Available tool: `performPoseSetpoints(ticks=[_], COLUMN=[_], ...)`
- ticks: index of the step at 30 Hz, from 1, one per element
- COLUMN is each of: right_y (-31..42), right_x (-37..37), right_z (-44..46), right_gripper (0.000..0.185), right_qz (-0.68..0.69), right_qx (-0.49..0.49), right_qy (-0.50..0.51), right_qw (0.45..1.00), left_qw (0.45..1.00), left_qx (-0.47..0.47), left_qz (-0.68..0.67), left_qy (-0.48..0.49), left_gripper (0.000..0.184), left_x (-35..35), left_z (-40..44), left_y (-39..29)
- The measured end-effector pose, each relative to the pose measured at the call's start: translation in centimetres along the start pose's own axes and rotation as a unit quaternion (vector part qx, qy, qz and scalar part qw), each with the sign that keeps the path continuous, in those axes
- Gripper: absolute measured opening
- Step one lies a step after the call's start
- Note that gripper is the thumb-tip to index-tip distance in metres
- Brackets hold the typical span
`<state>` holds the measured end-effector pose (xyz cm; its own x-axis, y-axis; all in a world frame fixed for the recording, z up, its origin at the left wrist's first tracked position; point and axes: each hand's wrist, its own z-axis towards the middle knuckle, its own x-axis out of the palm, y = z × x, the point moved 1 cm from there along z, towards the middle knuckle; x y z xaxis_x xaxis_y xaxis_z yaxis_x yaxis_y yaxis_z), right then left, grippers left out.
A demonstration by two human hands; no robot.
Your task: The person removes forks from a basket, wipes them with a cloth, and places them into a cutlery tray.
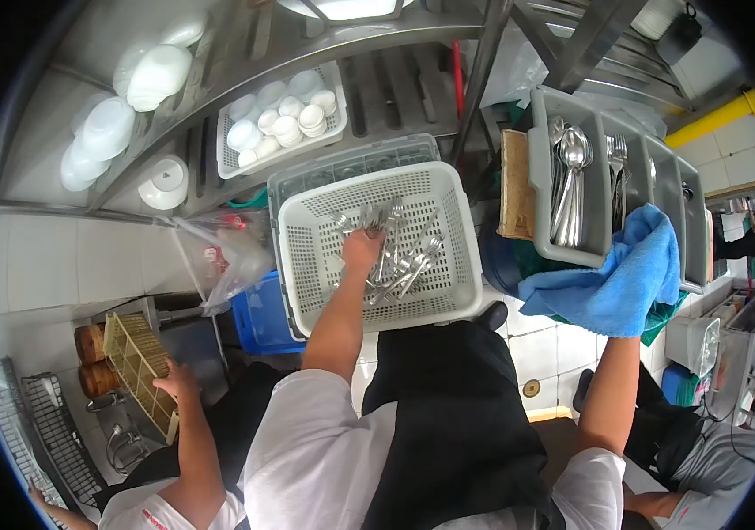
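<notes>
My left hand (362,251) reaches into a white perforated basket (307,305), its fingers closed around several forks (372,215). More loose metal cutlery (408,268) lies on the basket's floor, to the right of that hand. A blue towel (629,274) covers my right hand, so its fingers are hidden; only the right forearm (614,389) shows below the cloth. The towel is held against the front of a grey cutlery tray (541,177). In the tray's compartments stand spoons (574,177) and forks (617,159).
A white crate of small cups (287,128) sits on the metal shelf behind, with stacked white bowls (158,75) to its left. At left, another person's hand (178,380) grips a tan divided rack (139,362). A person in grey (722,459) is at lower right.
</notes>
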<state>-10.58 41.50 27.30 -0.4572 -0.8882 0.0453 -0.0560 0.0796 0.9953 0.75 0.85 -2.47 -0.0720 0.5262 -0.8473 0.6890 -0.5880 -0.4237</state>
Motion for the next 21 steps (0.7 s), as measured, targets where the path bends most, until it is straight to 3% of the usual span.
performPoseSetpoints(ticks=[3, 6, 9, 11, 13, 15, 17, 19, 21], right_y=[0.8, 0.9, 1.5, 1.5, 1.1, 0.8, 0.4, 0.7, 1.5], right_x=[0.4, 0.3, 0.7, 0.8, 0.6, -0.1, 0.1, 0.6, 0.9], right_z=[-0.4, -0.6, -0.9, -1.2, -0.9, -0.7, -1.0, -1.1, -1.5], right_gripper=[0.036, 0.036, 0.035, 0.035, 0.035, 0.036, 0.036, 0.034, 0.035], right_qz=[-0.015, -0.017, -0.011, -0.019, -0.033, -0.044, -0.048, -0.017, -0.022], right_qx=[0.026, 0.043, 0.050, 0.064, 0.022, -0.005, -0.013, -0.008, 0.006], right_qy=[-0.015, -0.007, -0.016, -0.024, -0.025, -0.009, 0.016, -0.007, -0.020], right_qw=[0.999, 0.999, 0.999, 0.997, 0.999, 0.999, 0.999, 1.000, 1.000], left_qw=[0.997, 0.993, 0.991, 0.995, 0.983, 0.985, 0.986, 0.983, 0.986], left_qx=[-0.065, -0.040, 0.048, 0.038, 0.009, -0.003, 0.115, 0.079, 0.099], left_qz=[-0.040, -0.037, 0.020, 0.009, -0.151, -0.162, 0.002, 0.026, 0.061], left_qy=[0.024, 0.102, 0.121, 0.087, 0.101, 0.057, 0.123, 0.164, 0.116], left_gripper=[0.042, 0.045, 0.049, 0.056, 0.061, 0.060, 0.058, 0.055, 0.060], left_x=[-0.3, -0.2, 0.3, 3.0, 1.9, 0.6, -0.9, 0.8, 3.8], left_z=[0.8, 1.4, 0.9, 2.5, 2.7, 2.1, 2.5, 3.0, 3.1], left_y=[-0.5, -0.6, -1.4, 0.6, -0.2, -1.6, -3.1, -3.2, -3.3])
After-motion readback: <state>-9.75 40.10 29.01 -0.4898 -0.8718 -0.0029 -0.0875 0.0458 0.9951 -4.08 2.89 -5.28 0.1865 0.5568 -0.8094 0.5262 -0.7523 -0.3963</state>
